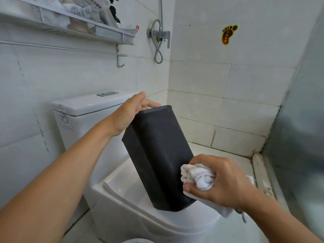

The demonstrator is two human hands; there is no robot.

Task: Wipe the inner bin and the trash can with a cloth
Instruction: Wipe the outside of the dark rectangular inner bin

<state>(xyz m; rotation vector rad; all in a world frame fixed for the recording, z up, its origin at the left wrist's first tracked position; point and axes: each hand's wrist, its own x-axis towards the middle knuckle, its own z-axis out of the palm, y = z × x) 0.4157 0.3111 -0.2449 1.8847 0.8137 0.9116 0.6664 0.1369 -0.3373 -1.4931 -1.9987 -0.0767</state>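
Black inner bin (157, 155) held tilted over a toilet (140, 216), white cloth (198, 176) pressed to its side.

The left hand (129, 113) grips the bin's upper end, thumb on the near face and fingers curled over the far edge. Below that grip the bin slants down to the right, its lower end resting on the toilet's closed lid. The right hand (222, 183) clutches the bunched cloth, fingers curled round it, against the bin's lower right side; 1 loose corner hangs beneath the wrist.

The inner bin (157, 155) looks matt black plastic; the cloth (198, 176) is soft terry, the toilet (133, 195) probably glossy ceramic.
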